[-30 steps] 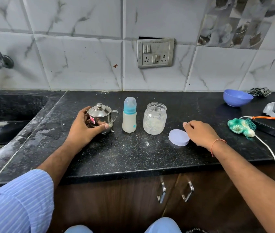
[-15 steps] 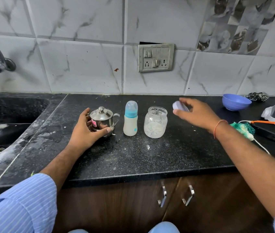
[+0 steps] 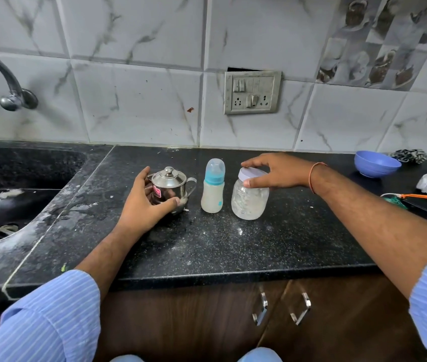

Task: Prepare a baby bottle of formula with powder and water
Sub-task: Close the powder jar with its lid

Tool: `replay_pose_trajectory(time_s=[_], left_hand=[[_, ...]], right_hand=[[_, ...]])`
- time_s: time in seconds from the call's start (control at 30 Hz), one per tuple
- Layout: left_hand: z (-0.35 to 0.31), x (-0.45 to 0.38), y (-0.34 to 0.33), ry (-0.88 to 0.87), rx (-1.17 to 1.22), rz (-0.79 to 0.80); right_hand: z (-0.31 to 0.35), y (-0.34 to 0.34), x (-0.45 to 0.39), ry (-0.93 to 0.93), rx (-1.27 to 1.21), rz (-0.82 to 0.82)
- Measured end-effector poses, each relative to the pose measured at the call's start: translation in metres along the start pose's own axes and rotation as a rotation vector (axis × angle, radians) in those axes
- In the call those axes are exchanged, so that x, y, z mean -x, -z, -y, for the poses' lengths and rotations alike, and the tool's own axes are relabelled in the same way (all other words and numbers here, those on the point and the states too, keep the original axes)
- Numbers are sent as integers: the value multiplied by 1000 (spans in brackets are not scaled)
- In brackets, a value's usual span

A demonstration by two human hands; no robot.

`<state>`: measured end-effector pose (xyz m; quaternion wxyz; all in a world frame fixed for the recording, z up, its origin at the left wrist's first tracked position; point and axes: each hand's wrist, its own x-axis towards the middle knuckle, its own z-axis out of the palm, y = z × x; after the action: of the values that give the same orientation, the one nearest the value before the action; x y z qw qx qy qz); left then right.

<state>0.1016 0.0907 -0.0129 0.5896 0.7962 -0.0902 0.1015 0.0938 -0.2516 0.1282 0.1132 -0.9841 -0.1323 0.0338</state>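
On the black counter (image 3: 233, 246) the left hand (image 3: 143, 202) curls round the steel pot (image 3: 170, 186) at 9 o'clock of the bottle (image 3: 213, 186), which stands upright and capped. At the bottle's 3 o'clock, just beside it, stands the jar (image 3: 249, 198); the right hand (image 3: 276, 172) grips the pale lid (image 3: 252, 174) on its mouth, fingers and thumb curled about the rim. A blue bowl (image 3: 375, 164) sits at 2 o'clock, well apart.

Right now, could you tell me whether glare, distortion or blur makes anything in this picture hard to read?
Head view: wide-angle bending curves the counter edge and tile lines; soft light with faint shadows; mirror reflections on the steel pot under the left hand; the bottle and the jar, its lid held by the right hand, look sharp; the far right edge is softer.
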Motion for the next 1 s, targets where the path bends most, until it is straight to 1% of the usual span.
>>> replay_pose_trajectory(time_s=[0.1, 0.2, 0.3, 0.33, 0.37, 0.4, 0.43, 0.5, 0.53, 0.6, 0.67, 0.77, 0.87, 1.0], left_hand=[[-2, 4, 0, -60, -22, -65], [-4, 10, 2, -250, -121, -215], [-11, 15, 1, -381, -194, -371], [-15, 18, -1, -414, -210, -404], [-20, 22, -4, -432, -198, -404], [-27, 27, -9, -432, -151, -363], [-36, 35, -14, -414, -66, -284], [-51, 48, -29, -349, 130, -72], [-52, 54, -37, -320, 180, 42], [-51, 61, -51, -267, 181, 242], [-42, 64, -61, -233, 148, 350], [-34, 61, -65, -242, 32, 336], [-30, 58, -68, -181, -51, 296], [-30, 57, -68, -147, -69, 300]], right_hand=[[8, -2, 8, 38, 25, -4], [21, -7, 18, 72, 43, 7], [37, -15, 28, 121, 54, -6], [43, -18, 29, 138, 58, -7], [49, -20, 31, 153, 59, -2], [54, -21, 32, 165, 53, 4], [59, -23, 32, 178, 47, 12], [67, -26, 30, 199, 48, 15], [72, -26, 29, 208, 49, 9], [78, -26, 29, 218, 33, -3], [80, -26, 29, 227, -2, -3], [79, -25, 30, 235, -18, 25], [78, -21, 31, 250, 13, 51], [81, -14, 27, 288, 6, 92]])
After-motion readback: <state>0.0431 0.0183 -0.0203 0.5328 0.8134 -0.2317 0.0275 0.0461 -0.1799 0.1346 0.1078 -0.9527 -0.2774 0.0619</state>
